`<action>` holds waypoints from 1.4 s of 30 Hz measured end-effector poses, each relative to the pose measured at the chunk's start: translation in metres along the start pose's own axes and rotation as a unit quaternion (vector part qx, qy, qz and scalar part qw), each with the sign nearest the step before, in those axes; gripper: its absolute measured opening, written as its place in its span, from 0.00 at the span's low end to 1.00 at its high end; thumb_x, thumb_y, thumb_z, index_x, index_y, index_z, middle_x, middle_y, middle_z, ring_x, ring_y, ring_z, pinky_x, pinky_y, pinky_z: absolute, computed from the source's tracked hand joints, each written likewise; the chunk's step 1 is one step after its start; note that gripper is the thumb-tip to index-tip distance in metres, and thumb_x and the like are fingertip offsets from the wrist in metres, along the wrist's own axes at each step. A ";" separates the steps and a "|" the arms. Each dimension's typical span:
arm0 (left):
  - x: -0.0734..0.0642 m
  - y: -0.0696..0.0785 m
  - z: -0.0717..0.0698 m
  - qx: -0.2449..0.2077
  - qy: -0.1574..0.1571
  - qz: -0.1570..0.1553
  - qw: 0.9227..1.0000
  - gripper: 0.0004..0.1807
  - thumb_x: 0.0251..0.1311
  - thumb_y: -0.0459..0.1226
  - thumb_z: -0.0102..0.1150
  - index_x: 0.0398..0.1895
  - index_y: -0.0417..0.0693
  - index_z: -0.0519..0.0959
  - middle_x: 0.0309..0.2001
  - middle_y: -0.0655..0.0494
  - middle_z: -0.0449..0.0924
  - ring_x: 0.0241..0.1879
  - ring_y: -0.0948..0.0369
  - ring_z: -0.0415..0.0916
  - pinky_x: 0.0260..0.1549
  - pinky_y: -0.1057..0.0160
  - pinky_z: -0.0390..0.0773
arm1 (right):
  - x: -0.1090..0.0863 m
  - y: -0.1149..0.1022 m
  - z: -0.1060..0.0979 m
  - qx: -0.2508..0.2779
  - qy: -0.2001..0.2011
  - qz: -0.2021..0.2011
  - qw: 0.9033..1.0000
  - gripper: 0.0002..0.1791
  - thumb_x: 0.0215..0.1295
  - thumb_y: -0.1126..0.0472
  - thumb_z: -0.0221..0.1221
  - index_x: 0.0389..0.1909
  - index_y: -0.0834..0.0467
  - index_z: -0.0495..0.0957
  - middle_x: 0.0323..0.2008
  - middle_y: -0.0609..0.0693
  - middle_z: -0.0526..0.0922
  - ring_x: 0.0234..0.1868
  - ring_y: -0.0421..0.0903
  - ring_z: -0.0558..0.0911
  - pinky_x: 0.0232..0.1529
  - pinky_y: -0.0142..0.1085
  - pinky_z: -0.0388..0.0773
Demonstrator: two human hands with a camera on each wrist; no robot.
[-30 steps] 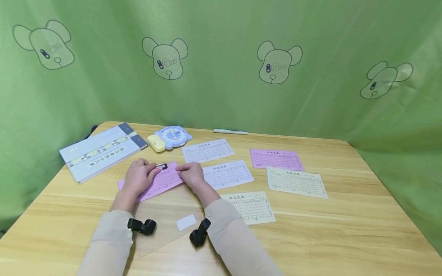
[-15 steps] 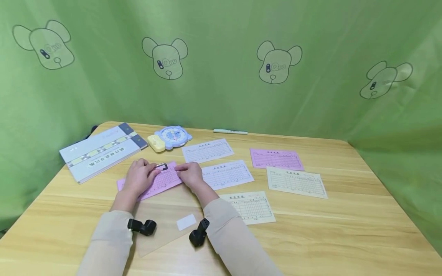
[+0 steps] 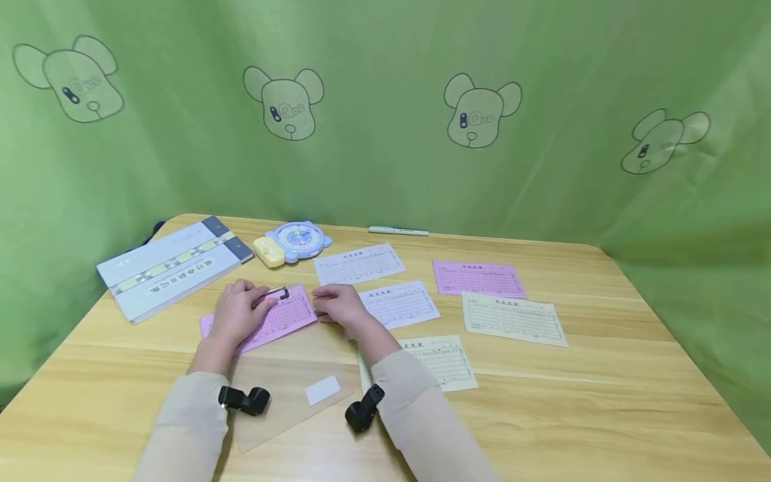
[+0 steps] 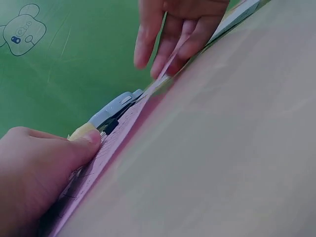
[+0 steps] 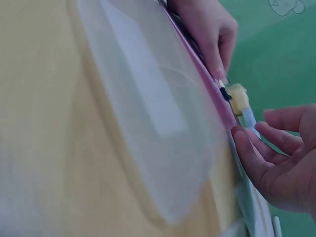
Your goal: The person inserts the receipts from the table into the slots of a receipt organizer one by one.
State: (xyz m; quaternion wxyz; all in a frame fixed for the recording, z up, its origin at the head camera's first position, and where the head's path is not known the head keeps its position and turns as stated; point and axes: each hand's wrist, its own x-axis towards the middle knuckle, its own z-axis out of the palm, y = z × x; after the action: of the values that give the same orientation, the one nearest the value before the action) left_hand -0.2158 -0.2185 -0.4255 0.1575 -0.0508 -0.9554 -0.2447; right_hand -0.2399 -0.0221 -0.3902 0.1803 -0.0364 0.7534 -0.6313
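1. Pinching clip (image 3: 284,293) in left hand (image 3: 237,311), right over pink slip (image 3: 283,318), and holding that slip's right end lightly between thumb and fingers of right hand (image 3: 340,304)
2. Look there, at the far end of clear board (image 3: 289,375): pink slip in place between both hands, bowed up at the right end in the left wrist view
3. Could crease along that bow, even tear, from too firm a rightward pull against left-hand pressure
4. Could go crooked as well, from a twist at the right end during any loosening on the left; impossible to tell from here about clip's bite on paper
5. Might send clear board skidding over table (image 3: 572,415), from a hard push, with neither hand on its near end
6. Careful now: might drag white slip (image 3: 400,304) out of place, from a sideways sweep of right hand, so close beside it
7. Might also rumple yellow slip (image 3: 446,361), from a drop of right sleeve (image 3: 415,395) above it; cannot tell about contact
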 end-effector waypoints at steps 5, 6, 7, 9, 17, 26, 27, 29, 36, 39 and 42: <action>-0.001 -0.001 0.001 -0.005 0.005 0.003 1.000 0.19 0.53 0.43 0.56 0.43 0.37 0.76 0.36 0.44 0.67 0.37 0.50 0.61 0.36 0.53 0.60 | -0.009 -0.009 -0.020 -0.006 -0.033 -0.012 0.999 0.18 0.53 0.71 0.55 0.47 0.67 0.71 0.36 0.58 0.77 0.35 0.49 0.77 0.36 0.37 0.73; -0.001 -0.001 0.001 -0.005 0.006 0.003 1.000 0.19 0.53 0.43 0.56 0.43 0.37 0.76 0.36 0.44 0.67 0.37 0.50 0.61 0.37 0.53 0.60 | -0.011 -0.012 -0.025 -0.010 -0.040 -0.020 0.999 0.19 0.53 0.71 0.55 0.48 0.67 0.71 0.37 0.58 0.77 0.35 0.50 0.77 0.36 0.37 0.73; -0.001 -0.001 0.000 -0.005 0.008 0.004 1.000 0.19 0.53 0.43 0.56 0.43 0.36 0.76 0.36 0.44 0.67 0.37 0.50 0.61 0.37 0.53 0.59 | -0.014 -0.015 -0.030 -0.014 -0.047 -0.029 0.998 0.20 0.53 0.71 0.55 0.49 0.67 0.70 0.37 0.59 0.76 0.36 0.50 0.77 0.37 0.38 0.73; -0.002 -0.001 0.000 -0.005 0.011 0.005 1.000 0.19 0.53 0.42 0.56 0.42 0.36 0.76 0.36 0.43 0.67 0.37 0.50 0.61 0.37 0.53 0.59 | -0.022 -0.022 -0.042 -0.019 -0.060 -0.050 0.997 0.21 0.53 0.71 0.55 0.50 0.66 0.69 0.39 0.60 0.76 0.38 0.51 0.77 0.38 0.38 0.72; -0.001 0.001 -0.001 -0.009 0.010 0.001 1.000 0.20 0.52 0.43 0.57 0.42 0.36 0.77 0.36 0.43 0.68 0.37 0.49 0.61 0.37 0.53 0.59 | -0.053 -0.036 -0.101 -0.035 -0.081 -0.108 0.990 0.22 0.55 0.69 0.54 0.53 0.67 0.66 0.45 0.62 0.73 0.42 0.52 0.75 0.42 0.40 0.70; -0.002 0.001 -0.001 -0.014 0.012 -0.006 1.000 0.19 0.51 0.43 0.58 0.42 0.36 0.77 0.35 0.43 0.68 0.36 0.49 0.62 0.36 0.53 0.60 | -0.083 -0.016 -0.159 -0.056 -0.059 -0.144 0.986 0.24 0.54 0.68 0.56 0.52 0.70 0.65 0.47 0.65 0.71 0.44 0.55 0.74 0.43 0.43 0.69; -0.002 0.001 0.000 -0.017 0.012 -0.008 1.000 0.20 0.51 0.43 0.58 0.42 0.37 0.77 0.35 0.43 0.68 0.36 0.50 0.62 0.35 0.53 0.60 | -0.086 -0.013 -0.165 -0.058 -0.054 -0.146 0.986 0.24 0.53 0.68 0.56 0.52 0.70 0.64 0.47 0.66 0.70 0.44 0.54 0.73 0.43 0.44 0.69; -0.001 0.002 0.000 -0.023 0.013 -0.012 1.000 0.20 0.51 0.43 0.58 0.42 0.37 0.77 0.35 0.44 0.68 0.36 0.50 0.62 0.35 0.53 0.60 | -0.091 -0.005 -0.176 -0.070 -0.043 -0.145 0.986 0.25 0.53 0.68 0.56 0.52 0.71 0.64 0.46 0.66 0.70 0.43 0.51 0.74 0.44 0.42 0.69; -0.002 0.003 0.001 -0.047 0.013 -0.020 0.999 0.20 0.51 0.42 0.58 0.42 0.37 0.77 0.35 0.44 0.68 0.35 0.50 0.62 0.34 0.54 0.59 | -0.103 0.025 -0.205 -0.120 -0.022 -0.115 0.986 0.25 0.52 0.66 0.58 0.52 0.69 0.66 0.45 0.66 0.71 0.40 0.46 0.73 0.40 0.33 0.69; -0.002 0.002 0.001 -0.055 0.012 -0.027 0.998 0.20 0.51 0.43 0.58 0.43 0.37 0.76 0.34 0.45 0.68 0.35 0.51 0.62 0.34 0.55 0.59 | -0.105 0.036 -0.211 -0.134 -0.021 -0.103 0.985 0.26 0.51 0.63 0.59 0.51 0.69 0.67 0.45 0.65 0.71 0.40 0.49 0.72 0.39 0.34 0.69; -0.002 0.002 0.000 -0.061 0.004 -0.040 0.997 0.21 0.51 0.44 0.57 0.44 0.38 0.76 0.34 0.46 0.68 0.35 0.52 0.62 0.33 0.55 0.59 | -0.107 0.048 -0.214 -0.140 -0.019 -0.089 0.986 0.26 0.50 0.64 0.60 0.51 0.69 0.67 0.44 0.63 0.72 0.39 0.49 0.71 0.38 0.33 0.69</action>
State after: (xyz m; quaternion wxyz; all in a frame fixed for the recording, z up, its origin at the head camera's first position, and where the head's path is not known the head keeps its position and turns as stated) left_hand -0.2136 -0.2163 -0.4254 0.1477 -0.0212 -0.9392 -0.3091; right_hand -0.2002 0.2186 -0.3826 0.1307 -0.1399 0.8246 -0.5323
